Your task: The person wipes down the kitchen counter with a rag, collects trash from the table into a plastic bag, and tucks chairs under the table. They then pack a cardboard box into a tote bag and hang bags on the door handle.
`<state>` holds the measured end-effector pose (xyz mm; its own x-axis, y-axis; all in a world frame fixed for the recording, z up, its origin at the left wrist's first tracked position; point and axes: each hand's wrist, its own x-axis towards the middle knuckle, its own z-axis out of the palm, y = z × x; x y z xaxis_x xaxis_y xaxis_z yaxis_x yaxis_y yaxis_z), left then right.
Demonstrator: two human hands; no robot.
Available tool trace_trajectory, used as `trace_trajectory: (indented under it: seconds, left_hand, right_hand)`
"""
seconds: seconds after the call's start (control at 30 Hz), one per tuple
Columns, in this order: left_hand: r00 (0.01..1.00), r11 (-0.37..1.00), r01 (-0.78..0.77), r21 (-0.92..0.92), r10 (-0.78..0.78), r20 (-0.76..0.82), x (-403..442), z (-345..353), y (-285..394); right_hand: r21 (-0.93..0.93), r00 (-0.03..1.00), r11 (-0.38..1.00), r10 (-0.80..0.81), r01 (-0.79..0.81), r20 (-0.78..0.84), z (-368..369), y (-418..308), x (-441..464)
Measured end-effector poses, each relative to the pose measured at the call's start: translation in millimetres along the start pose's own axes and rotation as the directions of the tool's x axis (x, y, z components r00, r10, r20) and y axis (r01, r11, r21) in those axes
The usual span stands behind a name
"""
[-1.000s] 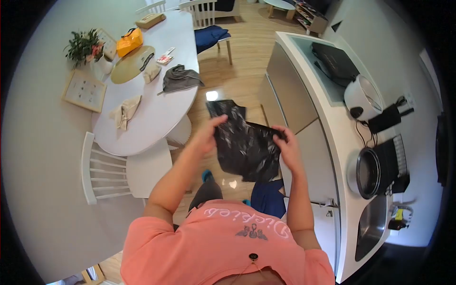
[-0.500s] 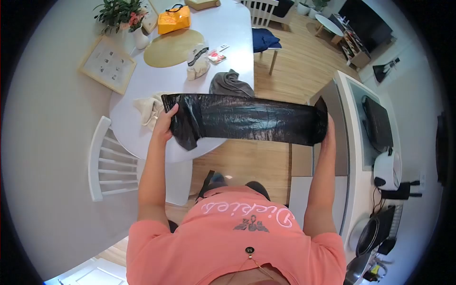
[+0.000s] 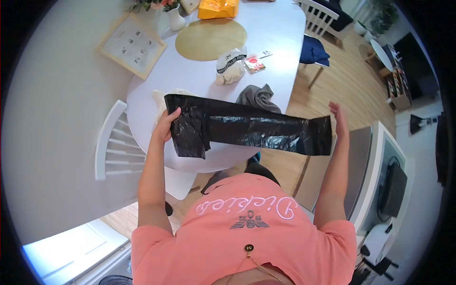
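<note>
A long black plastic bag [image 3: 256, 126], shiny and creased, stretches across in front of my chest above the table edge. My left hand [image 3: 167, 124] grips its left end, thumb on top, where a folded flap hangs down. Just past the bag's right end is my right hand [image 3: 339, 121], fingers stretched out and apart from the plastic. Behind the bag, a cream cloth [image 3: 161, 97] is partly hidden on the left, and a grey cloth [image 3: 259, 97] lies crumpled to the right.
The white table [image 3: 280, 38] holds a clear bag with pale contents [image 3: 231, 66], a small red-and-white packet [image 3: 255, 64], a gold placemat [image 3: 211, 40] and an orange bag [image 3: 217, 8]. A white chair [image 3: 111, 142] stands left; a counter [image 3: 375, 175] stands right.
My right hand has let go of the bag's right end and moved slightly outward and up. That end now hangs lower. The view has turned, with the table shifting right.
</note>
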<state>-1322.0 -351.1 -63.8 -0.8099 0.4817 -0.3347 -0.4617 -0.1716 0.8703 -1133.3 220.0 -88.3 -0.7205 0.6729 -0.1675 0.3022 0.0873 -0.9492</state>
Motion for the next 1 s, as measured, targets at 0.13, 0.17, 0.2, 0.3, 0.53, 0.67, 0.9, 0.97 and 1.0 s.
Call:
trace_trajectory:
  seconds: [0.13, 0.17, 0.2, 0.3, 0.53, 0.67, 0.9, 0.97, 1.0]
  left_hand:
    - [0.996, 0.992, 0.031, -0.118, -0.021, 0.085, 4, 22, -1]
    - [0.991, 0.988, 0.059, -0.144, -0.040, 0.128, 6, 25, -1]
    - [0.989, 0.985, 0.053, -0.165, -0.029, 0.147, 6, 27, -1]
    - [0.986, 0.956, 0.068, -0.284, -0.021, 0.166, 7, 25, 5]
    - [0.998, 0.821, 0.056, -0.569, -0.033, 0.050, 1, 0, 2]
    - [0.998, 0.771, 0.052, -0.634, -0.052, 0.018, -20, 10, 9]
    - [0.997, 0.861, -0.030, -0.508, -0.009, -0.074, -12, -7, 4]
    - [0.999, 0.898, -0.009, -0.441, -0.008, -0.038, -7, -14, 4]
    - [1.000, 0.907, -0.012, -0.420, -0.001, -0.031, -5, -15, 2]
  right_hand:
    - [-0.178, 0.885, 0.929, -0.231, 0.324, 0.404, 143, -88, -18]
    - [0.003, 0.760, 0.969, -0.195, 0.247, 0.620, 186, -80, -25]
    - [-0.094, 0.629, 0.906, -0.208, 0.412, 0.749, 218, -87, -45]
    - [-0.037, 0.349, 0.847, -0.179, 0.530, 0.920, 266, -88, -51]
    - [0.029, 0.458, 0.999, -0.008, -0.039, 0.889, 266, -122, -45]
    - [-0.028, 0.472, 0.990, -0.041, 0.138, 0.881, 267, -134, -51]
    - [0.030, 0.531, 0.975, -0.147, 0.222, 0.835, 257, -141, -77]
    - [0.033, 0.549, 0.968, -0.168, 0.247, 0.818, 254, -140, -81]
    - [0.024, 0.555, 0.963, -0.174, 0.267, 0.814, 252, -140, -83]
